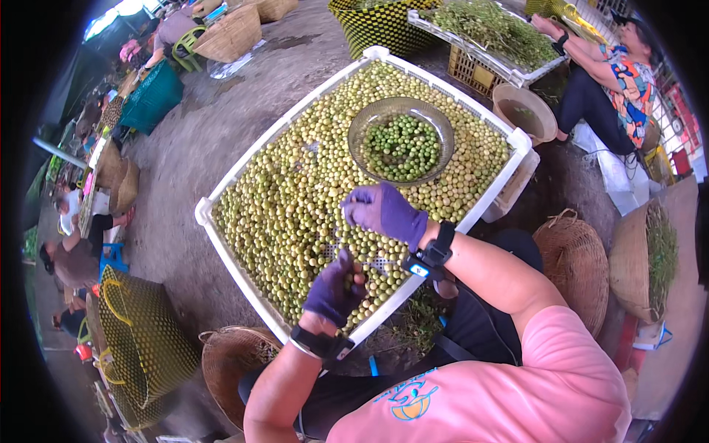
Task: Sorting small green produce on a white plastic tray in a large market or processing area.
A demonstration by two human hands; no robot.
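Observation:
Before me, a white plastic mesh tray (270,135) is spread with small round yellow-green fruits (288,194). On them, towards the far right part, stands a clear plastic bowl (359,135) holding greener fruits (407,145). My right hand (385,213), in a purple glove, hovers over the fruits just below the bowl, its fingers curled; whether anything is in them is hidden. Nearer to me, my left hand (337,285), in a dark purple glove with bare fingertips showing, is bent over the near side of the tray. Small green fruit shows against its palm.
Wicker baskets (573,266) stand right and lower left (235,360). A yellow-black woven basket (147,332) is at left. Beyond the tray are a checkered basket (382,25), a tray of stems (490,33) and a bucket (523,113). A person (615,77) sits at upper right; others sit left.

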